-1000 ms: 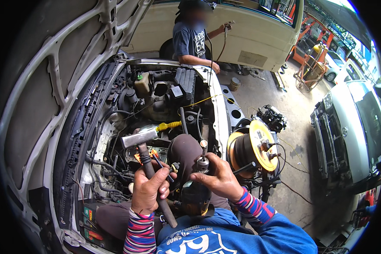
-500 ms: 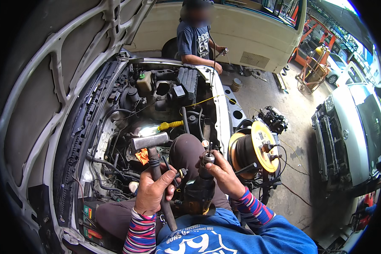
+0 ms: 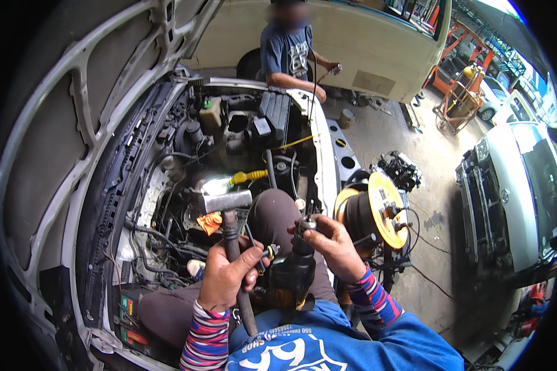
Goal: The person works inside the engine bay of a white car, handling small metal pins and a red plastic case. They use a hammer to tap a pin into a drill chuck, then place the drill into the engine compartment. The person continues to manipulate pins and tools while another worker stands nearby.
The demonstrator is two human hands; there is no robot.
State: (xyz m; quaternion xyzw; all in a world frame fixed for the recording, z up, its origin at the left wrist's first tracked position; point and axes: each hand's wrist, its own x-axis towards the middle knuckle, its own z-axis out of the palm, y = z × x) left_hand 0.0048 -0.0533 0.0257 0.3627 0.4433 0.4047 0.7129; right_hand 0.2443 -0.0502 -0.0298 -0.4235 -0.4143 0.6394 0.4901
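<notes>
My left hand [image 3: 228,272] is wrapped round the handle of a hammer [image 3: 226,201], its metal head upward. The same fingers also hold a thin dark rod with a toothed metal end, apparently a drill chuck key [image 3: 268,252]. Between my thighs, a black and yellow power drill [image 3: 293,272] points away from me. My right hand [image 3: 333,246] closes its thumb and fingers round the drill's chuck [image 3: 309,224], where a slim bit sticks out. My left hand is a little apart from the drill.
I sit over an open engine bay with a lit yellow work lamp [image 3: 247,177] and an orange cloth [image 3: 210,223]. The raised hood [image 3: 49,123] stands left. A yellow cable reel [image 3: 387,210] is at right. Across the fender, a co-worker [image 3: 286,52] holds something small.
The hammer and my left hand have shifted slightly right in the view. My right hand stays at the chuck, its fingers slightly moved. The co-worker's far hand has risen.
</notes>
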